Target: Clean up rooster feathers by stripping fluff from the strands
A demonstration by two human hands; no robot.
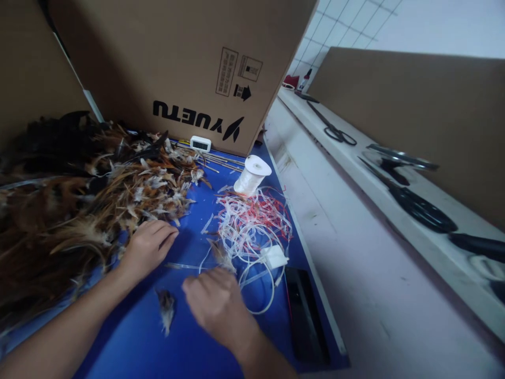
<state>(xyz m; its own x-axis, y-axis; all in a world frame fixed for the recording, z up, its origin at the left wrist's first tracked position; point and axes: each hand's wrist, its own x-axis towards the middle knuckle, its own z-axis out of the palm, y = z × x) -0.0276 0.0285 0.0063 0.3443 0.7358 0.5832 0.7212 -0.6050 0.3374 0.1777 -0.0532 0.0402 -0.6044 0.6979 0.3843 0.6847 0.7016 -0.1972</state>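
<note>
My head view: the left hand [149,245], fingers bent, is at the feather pile [158,195] filling the counter's [130,342] left side; I cannot tell whether it pinches anything. The right hand [215,297] is closed, blurred; a brown feather [221,255] shows just beyond its knuckles, grip uncertain. One loose feather [166,311] lies between my wrists. Crowding the right: strip tangle [252,218], spool [250,179], charger [274,257]; a phone [305,316] along the right edge. Open room: blue surface toward the near edge. A carton [138,63], "YUETU" upside down, blocks the far edge.
</note>
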